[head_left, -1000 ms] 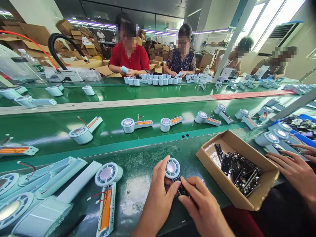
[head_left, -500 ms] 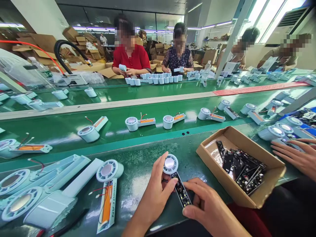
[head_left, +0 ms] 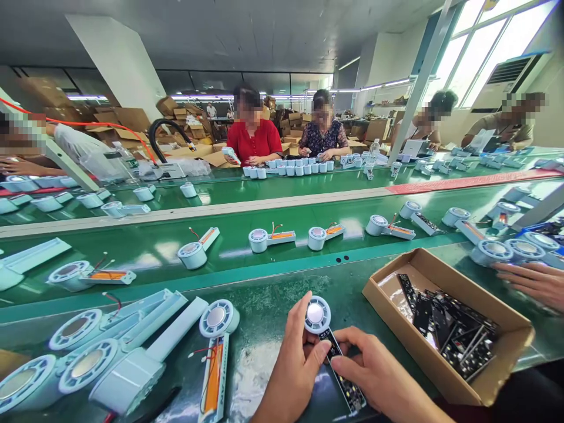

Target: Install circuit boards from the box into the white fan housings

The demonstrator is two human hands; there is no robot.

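My left hand (head_left: pixel 293 361) is wrapped around a pale blue handheld fan (head_left: pixel 318 315), its round grille facing up and its thumb lying across the top of the handle. A black circuit board (head_left: pixel 351 392) runs along the handle, angled down toward me. The fingers of my right hand (head_left: pixel 376 367) are pressed against the board's edge and upper part; some of their contact is hidden. To the left lies another fan (head_left: pixel 219 320) with an open handle, showing an orange strip (head_left: pixel 212 376) and thin wires. A cardboard box (head_left: pixel 414 349) of loose circuit boards (head_left: pixel 458 332) stands to my right.
Several more fans (head_left: pixel 88 364) are heaped at the left. Beyond the bench runs a green conveyor belt (head_left: pixel 238 270) carrying spaced-out fans. A co-worker's hand (head_left: pixel 531 283) rests near fans at the right. People sit across the line, and a slanted metal post (head_left: pixel 418 82) rises there.
My right hand has shifted from the board's upper end to its lower end, then back up along it. The view has tilted up and turned left. My left hand keeps its hold.
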